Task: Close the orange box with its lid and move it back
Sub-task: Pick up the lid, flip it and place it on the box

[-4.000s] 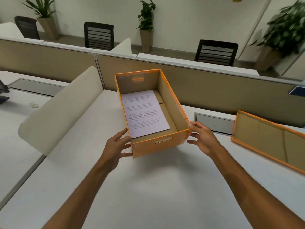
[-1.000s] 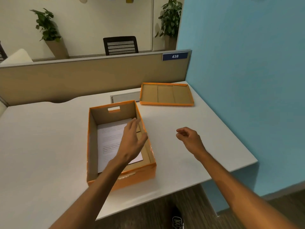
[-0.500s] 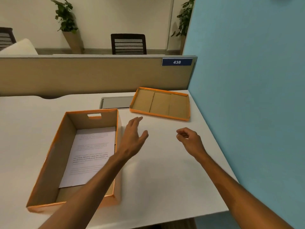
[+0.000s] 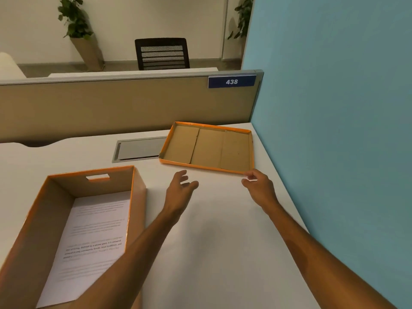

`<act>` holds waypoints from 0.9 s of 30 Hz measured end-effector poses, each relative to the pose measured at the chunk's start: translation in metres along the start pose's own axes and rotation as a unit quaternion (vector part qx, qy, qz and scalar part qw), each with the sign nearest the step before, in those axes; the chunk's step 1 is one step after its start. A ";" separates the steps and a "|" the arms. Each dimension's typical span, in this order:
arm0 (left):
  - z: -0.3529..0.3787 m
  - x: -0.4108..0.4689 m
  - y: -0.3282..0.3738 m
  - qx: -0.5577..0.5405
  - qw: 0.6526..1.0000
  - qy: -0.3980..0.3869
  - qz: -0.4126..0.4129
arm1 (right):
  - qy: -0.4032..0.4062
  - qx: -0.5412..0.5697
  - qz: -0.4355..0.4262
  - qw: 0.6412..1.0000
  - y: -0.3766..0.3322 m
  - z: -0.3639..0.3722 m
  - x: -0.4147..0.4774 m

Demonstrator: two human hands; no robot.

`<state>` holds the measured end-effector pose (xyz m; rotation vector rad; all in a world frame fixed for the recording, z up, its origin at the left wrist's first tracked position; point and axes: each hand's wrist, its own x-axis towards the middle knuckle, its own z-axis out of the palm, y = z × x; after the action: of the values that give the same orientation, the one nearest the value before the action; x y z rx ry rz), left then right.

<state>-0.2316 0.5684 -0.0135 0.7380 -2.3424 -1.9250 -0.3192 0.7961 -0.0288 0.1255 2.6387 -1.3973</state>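
Lid (image 4: 207, 148) lies upside down at the desk's far right corner; box (image 4: 73, 230) sits open, near left. Right hand (image 4: 258, 188) pinches at the lid's near corner, left hand (image 4: 179, 192) spread, empty. Best grip both short edges, then flip.

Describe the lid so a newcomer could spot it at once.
Find the blue wall on the right of the white desk. In the far corner against it lies the lid, inside up. Unlike the deep orange box holding paper, it is a shallow, empty tray.
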 end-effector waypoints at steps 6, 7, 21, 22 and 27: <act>0.028 0.072 -0.018 -0.224 0.960 -0.008 -0.168 | 0.049 0.072 0.102 0.991 0.016 0.012 0.062; 0.032 0.083 -0.020 -0.258 0.947 -0.009 -0.193 | 0.058 0.117 0.143 0.981 0.018 0.013 0.072; 0.067 0.171 -0.044 -0.327 0.913 -0.023 -0.242 | 0.097 0.295 0.343 0.886 0.026 0.032 0.150; 0.068 0.174 -0.044 -0.344 0.905 -0.025 -0.249 | 0.087 0.299 0.346 0.885 0.025 0.033 0.151; 0.066 0.176 -0.037 -0.454 0.855 -0.026 -0.250 | 0.045 0.316 0.351 0.880 0.017 0.039 0.147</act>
<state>-0.3950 0.5595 -0.1126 1.2049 -0.9859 -2.8598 -0.4578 0.7734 -0.0901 1.1058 1.7438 -1.8665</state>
